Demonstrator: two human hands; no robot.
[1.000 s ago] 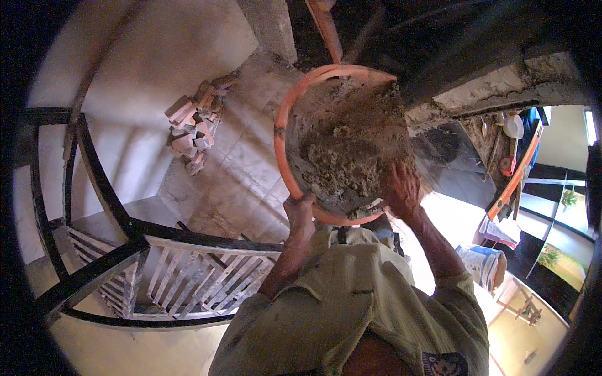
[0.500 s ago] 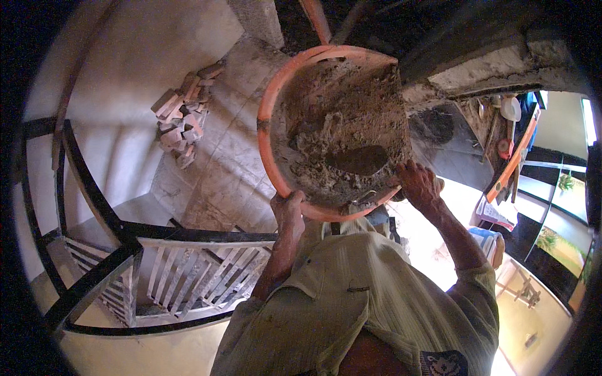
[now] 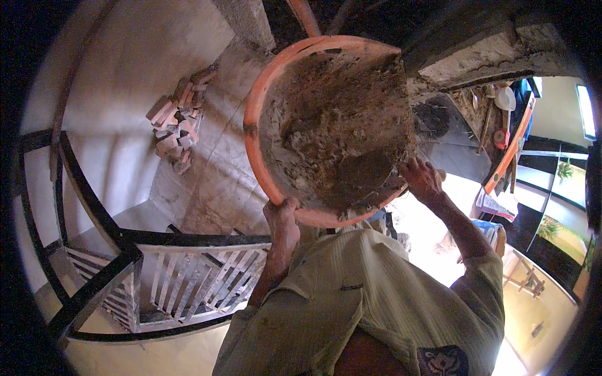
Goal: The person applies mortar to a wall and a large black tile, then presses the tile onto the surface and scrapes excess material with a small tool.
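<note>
In front of me is a wide orange basin (image 3: 254, 153), its inside crusted with grey-brown mortar. Its right side ends in a straight edge. My left hand (image 3: 282, 219) grips the rim at the near left, the thumb over the lip. My right hand (image 3: 423, 178) is closed at the basin's right edge around what looks like a trowel handle, whose end sticks out beside the fist. A dark, leaf-shaped trowel blade (image 3: 364, 170) seems to lie against the mortar inside; the joint between blade and handle is hidden by my fingers.
Broken bricks (image 3: 179, 128) are piled on the floor by the left wall. A black metal frame (image 3: 188, 238) with a slatted rack (image 3: 200, 279) stands at the lower left. A rough ledge (image 3: 476, 62) runs along the far right, with tools and an orange strip (image 3: 508, 160) below it.
The basin has shifted a little left and toward me, with my left hand still on its rim. The dark blade has slid to the right within it.
</note>
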